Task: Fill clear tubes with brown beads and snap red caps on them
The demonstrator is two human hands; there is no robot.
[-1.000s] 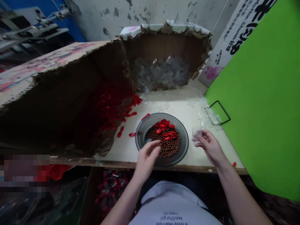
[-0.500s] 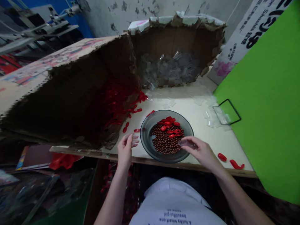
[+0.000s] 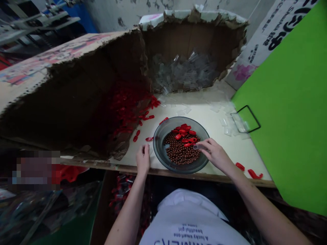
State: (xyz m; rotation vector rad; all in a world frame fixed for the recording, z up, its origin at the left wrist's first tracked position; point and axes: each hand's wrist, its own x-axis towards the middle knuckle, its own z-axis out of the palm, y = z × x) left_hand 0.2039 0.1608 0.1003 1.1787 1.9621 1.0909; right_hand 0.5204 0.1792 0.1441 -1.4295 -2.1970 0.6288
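Note:
A grey bowl [image 3: 159,160] stands near the table's front edge with small brown beads [image 3: 181,153] inside. Several red plastic pieces [image 3: 184,129] lie on top of the beads. Over the bowl's right side, my right hand [image 3: 213,149] pinches a clear plastic piece [image 3: 200,147] in its fingertips. My left hand [image 3: 143,159] rests at the table edge, left of the bowl. Its fingers are curled together, and whatever they hold is hidden. One loose red piece [image 3: 149,139] lies just beyond that hand.
At the left, a cardboard box [image 3: 84,88] on its side spills red pieces [image 3: 127,105]. Behind, another open box [image 3: 178,37] holds clear plastic pieces [image 3: 189,69]. A green panel [image 3: 286,112] with a black wire loop [image 3: 258,127] borders the right side. Two red pieces [image 3: 254,174] lie front right.
My left hand has shifted slightly right toward the bowl, and its fingers have closed in; the clear plastic seen there before is now hidden. My right hand still holds its piece, slightly higher.

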